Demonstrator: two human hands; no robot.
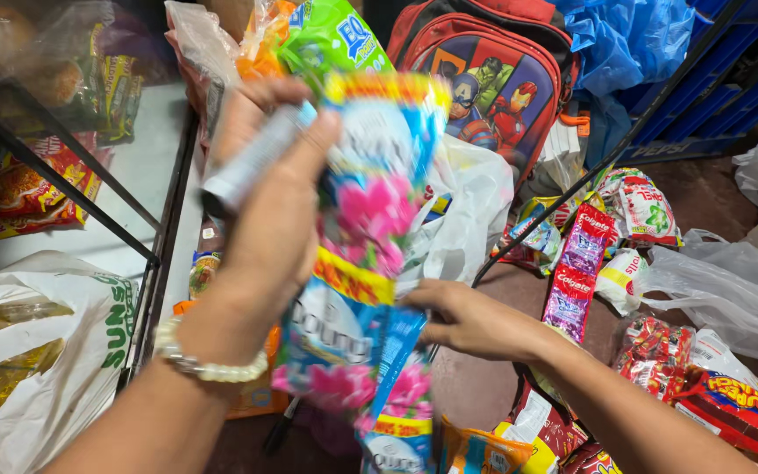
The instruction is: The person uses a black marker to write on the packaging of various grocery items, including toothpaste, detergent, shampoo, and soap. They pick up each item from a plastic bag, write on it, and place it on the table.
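One cam only, head-worn, looking down & fwd from just above the person's arms. Very near: left hand (269, 206) and the strip of sachets (366, 254) fill the centre, slightly blurred by closeness; right hand (467, 320) comes in from lower right. Facing a cluttered floor, w/ a glass shelf (146, 167) at left, a red backpack (493, 79) far centre, blue crates (730, 79) far right, white plastic bag (54, 351) near left. Horizon tilted a bit. No 2nd view, so no shared area.
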